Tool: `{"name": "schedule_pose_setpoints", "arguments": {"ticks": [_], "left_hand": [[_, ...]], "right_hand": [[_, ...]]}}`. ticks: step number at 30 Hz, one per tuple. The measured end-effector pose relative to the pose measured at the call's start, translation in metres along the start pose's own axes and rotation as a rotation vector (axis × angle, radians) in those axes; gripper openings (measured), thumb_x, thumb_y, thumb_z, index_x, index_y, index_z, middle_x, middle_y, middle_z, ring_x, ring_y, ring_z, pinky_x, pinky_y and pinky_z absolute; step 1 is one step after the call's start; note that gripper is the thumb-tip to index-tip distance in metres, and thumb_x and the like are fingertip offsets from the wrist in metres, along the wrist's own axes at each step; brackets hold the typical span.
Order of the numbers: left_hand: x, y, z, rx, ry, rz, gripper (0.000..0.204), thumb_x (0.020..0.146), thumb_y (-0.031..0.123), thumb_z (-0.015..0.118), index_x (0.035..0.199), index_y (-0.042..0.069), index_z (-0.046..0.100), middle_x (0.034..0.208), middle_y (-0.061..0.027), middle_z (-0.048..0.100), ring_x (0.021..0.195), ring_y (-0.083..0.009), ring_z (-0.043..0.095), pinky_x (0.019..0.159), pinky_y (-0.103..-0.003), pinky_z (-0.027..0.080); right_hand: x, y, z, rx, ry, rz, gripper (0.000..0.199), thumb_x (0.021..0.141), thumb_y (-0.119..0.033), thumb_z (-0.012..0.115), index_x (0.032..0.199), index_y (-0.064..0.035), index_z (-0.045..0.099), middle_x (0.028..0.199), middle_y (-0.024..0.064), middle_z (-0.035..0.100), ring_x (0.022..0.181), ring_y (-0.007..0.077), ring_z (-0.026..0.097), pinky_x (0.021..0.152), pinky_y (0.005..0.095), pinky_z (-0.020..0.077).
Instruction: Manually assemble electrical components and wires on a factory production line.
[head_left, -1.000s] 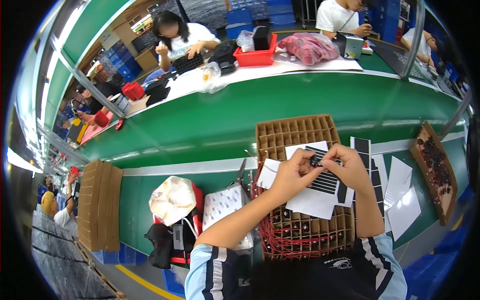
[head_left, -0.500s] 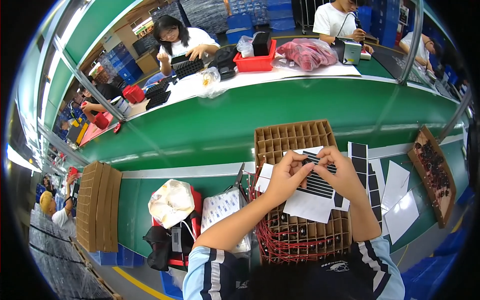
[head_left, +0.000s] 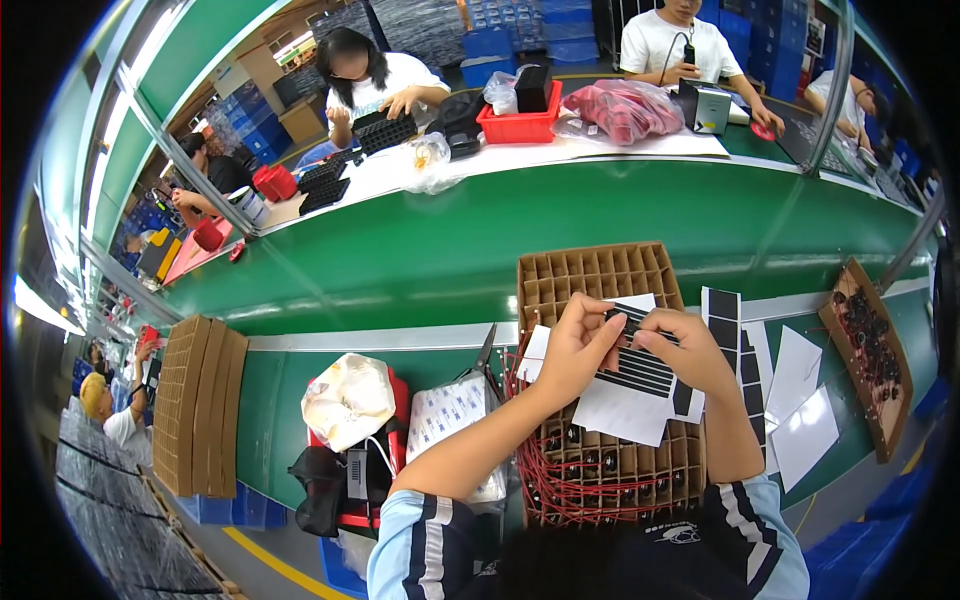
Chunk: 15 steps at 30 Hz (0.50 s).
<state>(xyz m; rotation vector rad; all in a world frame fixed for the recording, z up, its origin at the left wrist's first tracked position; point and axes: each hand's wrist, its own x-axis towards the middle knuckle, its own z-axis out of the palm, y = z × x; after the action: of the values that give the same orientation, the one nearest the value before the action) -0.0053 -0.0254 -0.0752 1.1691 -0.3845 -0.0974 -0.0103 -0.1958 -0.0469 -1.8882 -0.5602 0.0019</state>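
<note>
My left hand (head_left: 582, 345) is closed in a pinch around a small dark piece, mostly hidden by the fingers. Facing it, my right hand (head_left: 690, 348) has thumb and forefinger pressed together, and whatever is between them is too small to make out. Both hover over a white sheet with black adhesive-like strips (head_left: 640, 372). That sheet lies on a divided cardboard tray (head_left: 590, 268). In the tray's near cells sit several small round black parts (head_left: 610, 462), with red wires (head_left: 560, 500) trailing to the left.
Right of the tray lie sheets with black rectangles (head_left: 722, 325), white sheets (head_left: 803, 435) and a cardboard box of black wired parts (head_left: 868, 350). To the left are scissors (head_left: 486, 352), a white bag (head_left: 347, 402) and stacked cardboard dividers (head_left: 200, 405). Co-workers sit across the green conveyor (head_left: 420, 240).
My right hand has turned and drawn slightly right, away from my left fingers. Across the belt, one co-worker's arm now reaches down to a red round piece.
</note>
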Motion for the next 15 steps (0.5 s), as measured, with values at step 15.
{"name": "schedule_pose_setpoints", "arguments": {"ticks": [15], "left_hand": [[-0.0024, -0.0043, 0.0031, -0.011, -0.041, -0.02, 0.02, 0.084, 0.009, 0.054, 0.094, 0.003, 0.037, 0.073, -0.0049, 0.052, 0.047, -0.005, 0.045, 0.04, -0.017, 0.033]], "right_hand": [[0.0005, -0.0007, 0.0003, -0.014, -0.029, -0.039, 0.018, 0.078, -0.016, 0.059, 0.072, 0.0016, 0.058, 0.067, 0.0056, 0.055, 0.064, 0.0117, 0.049, 0.058, 0.0251, 0.0386]]}}
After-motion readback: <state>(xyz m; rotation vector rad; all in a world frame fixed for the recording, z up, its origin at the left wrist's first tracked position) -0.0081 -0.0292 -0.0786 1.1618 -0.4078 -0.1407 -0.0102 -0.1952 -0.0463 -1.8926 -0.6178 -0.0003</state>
